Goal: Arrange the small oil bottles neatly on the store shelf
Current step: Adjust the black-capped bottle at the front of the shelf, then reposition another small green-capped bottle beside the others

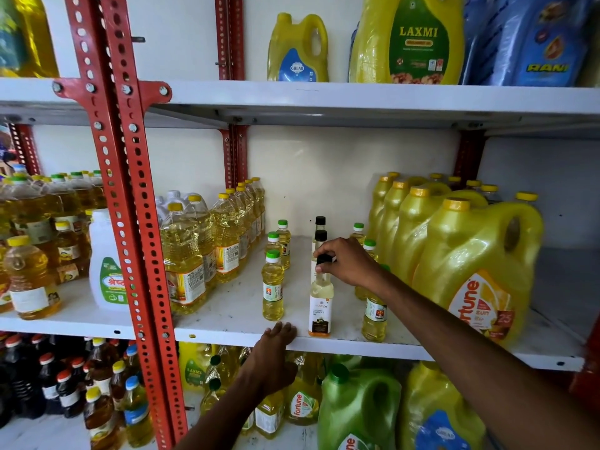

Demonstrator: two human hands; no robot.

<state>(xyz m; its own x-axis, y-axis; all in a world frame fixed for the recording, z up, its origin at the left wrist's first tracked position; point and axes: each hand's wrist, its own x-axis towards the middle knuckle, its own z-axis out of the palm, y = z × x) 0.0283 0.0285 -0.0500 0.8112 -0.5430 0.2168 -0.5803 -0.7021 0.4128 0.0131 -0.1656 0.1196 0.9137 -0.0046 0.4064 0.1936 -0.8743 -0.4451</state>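
Note:
Small oil bottles stand in three rows on the white middle shelf (233,332). The left row has three green-capped yellow bottles, the front one (272,287) near the shelf edge. The middle row holds black-capped bottles; my right hand (344,261) grips the cap of the front coconut-oil bottle (320,306), which stands upright on the shelf. Two black-capped bottles (320,228) stand behind it. Under my right forearm stand more green-capped bottles (374,316), partly hidden. My left hand (276,349) rests with its fingertips on the shelf's front edge, holding nothing.
Big yellow jugs (470,264) stand close on the right; tall clear oil bottles (194,251) on the left. A red slotted upright (130,203) divides the shelves. More jugs sit on the shelf above and bottles on the shelf below.

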